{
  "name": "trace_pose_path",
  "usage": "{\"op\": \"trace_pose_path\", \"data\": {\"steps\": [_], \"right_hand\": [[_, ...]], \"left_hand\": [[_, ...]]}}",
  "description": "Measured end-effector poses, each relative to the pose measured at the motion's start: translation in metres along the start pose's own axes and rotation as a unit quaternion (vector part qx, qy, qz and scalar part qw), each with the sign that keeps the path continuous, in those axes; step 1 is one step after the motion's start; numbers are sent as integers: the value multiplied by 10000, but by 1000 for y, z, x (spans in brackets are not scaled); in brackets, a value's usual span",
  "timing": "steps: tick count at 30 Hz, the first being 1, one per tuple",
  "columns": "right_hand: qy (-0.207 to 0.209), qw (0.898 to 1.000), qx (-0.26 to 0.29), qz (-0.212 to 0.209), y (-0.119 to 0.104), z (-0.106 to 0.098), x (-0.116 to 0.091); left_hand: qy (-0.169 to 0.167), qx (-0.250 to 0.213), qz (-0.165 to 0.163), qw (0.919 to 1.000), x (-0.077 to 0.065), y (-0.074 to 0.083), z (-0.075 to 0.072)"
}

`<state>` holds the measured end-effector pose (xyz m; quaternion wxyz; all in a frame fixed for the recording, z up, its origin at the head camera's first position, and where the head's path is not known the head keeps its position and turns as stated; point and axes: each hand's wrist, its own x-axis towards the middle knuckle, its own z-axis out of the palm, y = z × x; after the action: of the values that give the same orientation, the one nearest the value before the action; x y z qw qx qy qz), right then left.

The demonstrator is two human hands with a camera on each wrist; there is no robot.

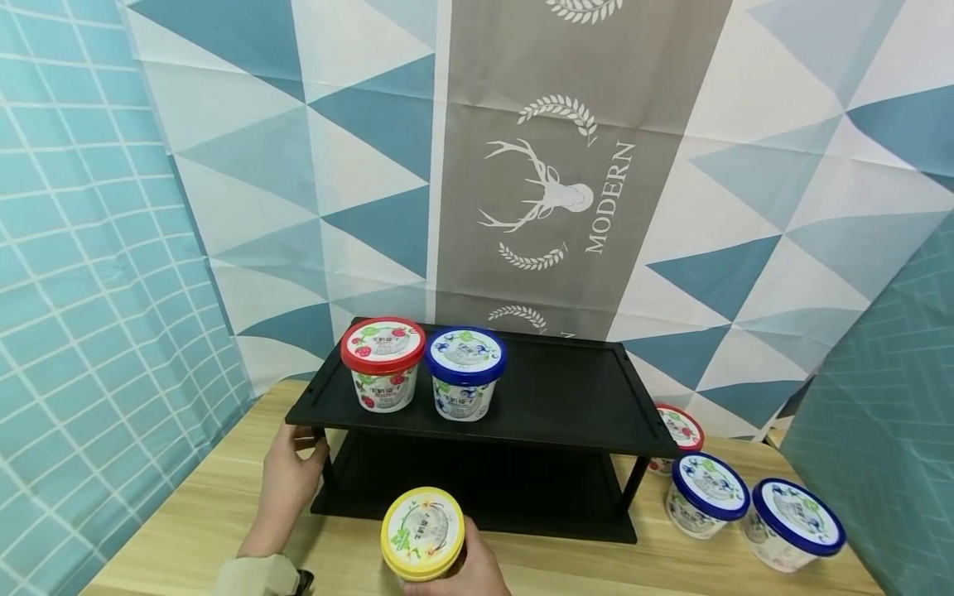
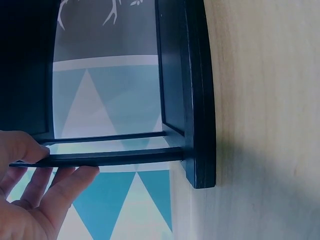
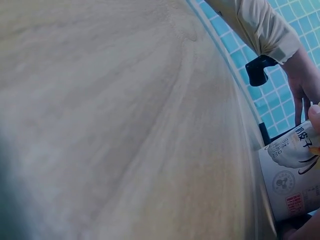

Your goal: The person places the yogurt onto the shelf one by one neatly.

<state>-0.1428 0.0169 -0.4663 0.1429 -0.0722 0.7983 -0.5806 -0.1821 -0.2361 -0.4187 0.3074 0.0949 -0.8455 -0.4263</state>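
A two-tier black rack point(image 1: 566, 389) stands on the wooden table. My left hand point(image 1: 291, 472) grips its front left post point(image 2: 120, 158) close under the upper shelf, the thumb on one side and the fingers on the other. In front of the rack my right hand point(image 1: 477, 571) holds a paper tub with a yellow lid point(image 1: 422, 530), lid up; the tub's printed white side point(image 3: 290, 175) shows in the right wrist view. On the upper shelf, toward the left, a red-lidded tub point(image 1: 383, 364) and a blue-lidded tub point(image 1: 465, 372) stand side by side.
Right of the rack are a red-lidded tub point(image 1: 680, 430), partly hidden behind it, and two blue-lidded tubs point(image 1: 708, 492), one farther right. A patterned curtain point(image 1: 373, 165) hangs behind the table point(image 1: 209, 497). The rack's lower shelf point(image 1: 477, 480) lies under the upper one.
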Motion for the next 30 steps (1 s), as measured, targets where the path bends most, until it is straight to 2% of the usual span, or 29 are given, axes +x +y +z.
{"op": "trace_pose_path", "data": {"steps": [11,30], "right_hand": [[121,9998,-6,152,0,2,-2],[261,9995,14,197,-1,-17,-11]], "left_hand": [[-43,5,-22,10000,-2,-1,0],[3,44,8,10000,1,-1,0]]}}
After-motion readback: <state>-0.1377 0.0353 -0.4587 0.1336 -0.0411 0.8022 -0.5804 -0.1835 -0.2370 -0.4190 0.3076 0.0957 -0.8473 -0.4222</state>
